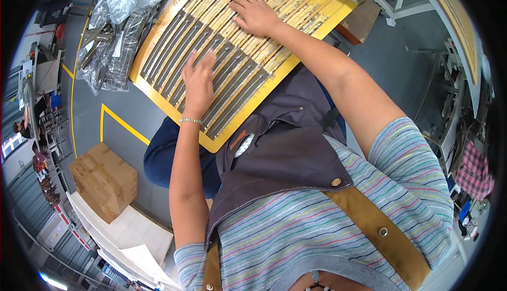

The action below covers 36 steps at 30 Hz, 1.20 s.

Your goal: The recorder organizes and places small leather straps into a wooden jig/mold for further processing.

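A large yellow board (pixel 222 139) with long parallel slots lies tilted across the top middle. Dark grey strips (pixel 232 112) fill the slots of its nearer left part, with small shiny dots along their middle. The farther slots show a mottled cream and brown surface (pixel 296 6) without dark strips. My left hand (pixel 199 82) is over the dark strips, its fingers apart and slightly blurred; whether it touches them I cannot tell. On the mottled part, close to where the dark strips end, my right hand (pixel 256 15) rests palm down with fingers spread.
Clear plastic bags of dark strips (pixel 119 32) lie beyond the board's left edge. A cardboard box (pixel 104 180) stands at the left, near white sheets (pixel 140 227). Yellow tape (pixel 124 124) marks the grey floor. A brown wooden block (pixel 359 24) sits under the board's right corner.
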### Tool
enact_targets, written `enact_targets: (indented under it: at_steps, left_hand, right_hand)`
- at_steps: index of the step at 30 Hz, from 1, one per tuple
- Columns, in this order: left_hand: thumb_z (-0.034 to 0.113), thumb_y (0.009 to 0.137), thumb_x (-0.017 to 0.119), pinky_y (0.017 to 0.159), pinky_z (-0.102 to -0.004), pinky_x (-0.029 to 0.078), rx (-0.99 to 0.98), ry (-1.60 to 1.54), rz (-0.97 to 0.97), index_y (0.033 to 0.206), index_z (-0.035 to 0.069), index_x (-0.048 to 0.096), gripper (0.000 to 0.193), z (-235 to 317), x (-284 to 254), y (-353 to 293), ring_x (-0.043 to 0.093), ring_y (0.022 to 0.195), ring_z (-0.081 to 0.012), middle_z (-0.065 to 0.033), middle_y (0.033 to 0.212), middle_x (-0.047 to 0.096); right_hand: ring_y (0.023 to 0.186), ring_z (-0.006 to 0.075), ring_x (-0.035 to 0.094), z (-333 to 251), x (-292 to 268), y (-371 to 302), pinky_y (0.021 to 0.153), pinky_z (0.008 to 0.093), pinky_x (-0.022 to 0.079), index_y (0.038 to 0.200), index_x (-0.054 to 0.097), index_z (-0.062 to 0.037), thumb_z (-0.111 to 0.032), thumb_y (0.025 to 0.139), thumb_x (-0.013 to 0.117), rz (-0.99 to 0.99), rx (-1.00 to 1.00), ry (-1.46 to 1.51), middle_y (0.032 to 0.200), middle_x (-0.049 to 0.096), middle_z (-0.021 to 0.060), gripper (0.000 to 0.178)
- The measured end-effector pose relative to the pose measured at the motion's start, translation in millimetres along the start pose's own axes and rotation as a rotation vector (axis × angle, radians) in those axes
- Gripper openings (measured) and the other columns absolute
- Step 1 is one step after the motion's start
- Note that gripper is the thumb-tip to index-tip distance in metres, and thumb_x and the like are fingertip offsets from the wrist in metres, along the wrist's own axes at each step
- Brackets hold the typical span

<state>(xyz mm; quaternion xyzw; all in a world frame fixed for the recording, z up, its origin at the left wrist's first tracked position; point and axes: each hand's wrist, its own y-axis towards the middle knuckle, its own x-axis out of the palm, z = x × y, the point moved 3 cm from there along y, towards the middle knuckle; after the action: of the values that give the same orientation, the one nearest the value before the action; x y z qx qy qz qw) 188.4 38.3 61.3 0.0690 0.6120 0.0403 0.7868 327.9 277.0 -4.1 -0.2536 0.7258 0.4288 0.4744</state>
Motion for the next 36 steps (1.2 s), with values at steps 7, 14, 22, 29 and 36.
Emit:
enact_targets:
  at_steps: [7, 14, 22, 29, 36]
  left_hand:
    - [0.014, 0.098, 0.062, 0.119, -0.0512, 0.026, -0.06, -0.063, -0.064, 0.151, 0.011, 0.051, 0.054, 14, 31, -10, 0.032, 0.149, -0.0338, -0.002, 0.16, 0.045]
    - [0.019, 0.098, 0.061, 0.118, -0.0503, 0.029, 0.097, 0.097, -0.007, 0.142, 0.009, 0.059, 0.045, 18, 37, 24, 0.038, 0.146, -0.0308, -0.0031, 0.15, 0.054]
    - [0.015, 0.102, 0.047, 0.122, -0.0507, 0.025, 0.217, 0.298, -0.084, 0.152, 0.006, 0.045, 0.051, 32, 45, 34, 0.039, 0.147, -0.0301, -0.0137, 0.149, 0.053]
    - [0.002, 0.096, 0.055, 0.121, -0.0527, 0.022, 0.023, -0.1, 0.109, 0.155, 0.008, 0.043, 0.06, 38, 7, 5, 0.035, 0.149, -0.0362, -0.0076, 0.155, 0.051]
    - [0.016, 0.099, 0.061, 0.12, -0.0528, 0.025, -0.057, -0.071, -0.06, 0.143, 0.012, 0.059, 0.045, 43, 33, -32, 0.034, 0.149, -0.0343, -0.0011, 0.155, 0.05]
  right_hand:
    - [0.145, 0.0299, 0.04, -3, 0, 1, 0.124, 0.044, 0.027, 0.139, 0.058, -0.0067, -0.036, 0.099, 0.055, -0.001, 0.003, 0.005, 0.155, 0.048, 0.013, 0.05]
    - [0.145, 0.0303, 0.041, -1, -1, 0, 0.123, 0.0444, 0.028, 0.139, 0.058, -0.0074, -0.036, 0.098, 0.056, -0.008, 0.002, -0.011, 0.155, 0.049, 0.0122, 0.049]
    - [0.145, 0.0292, 0.042, -4, 3, 0, 0.124, 0.0438, 0.027, 0.141, 0.058, -0.0083, -0.039, 0.101, 0.054, 0.002, -0.016, -0.071, 0.156, 0.048, 0.0117, 0.051]
    - [0.148, 0.0335, 0.036, 16, -9, -7, 0.123, 0.0459, 0.028, 0.141, 0.06, -0.0085, -0.044, 0.104, 0.055, 0.168, 0.06, 0.372, 0.158, 0.046, 0.011, 0.052]
    - [0.146, 0.0355, 0.038, 11, -76, -110, 0.121, 0.0472, 0.032, 0.133, 0.065, -0.0067, -0.029, 0.101, 0.061, 0.154, 0.17, 0.416, 0.153, 0.05, 0.0127, 0.039]
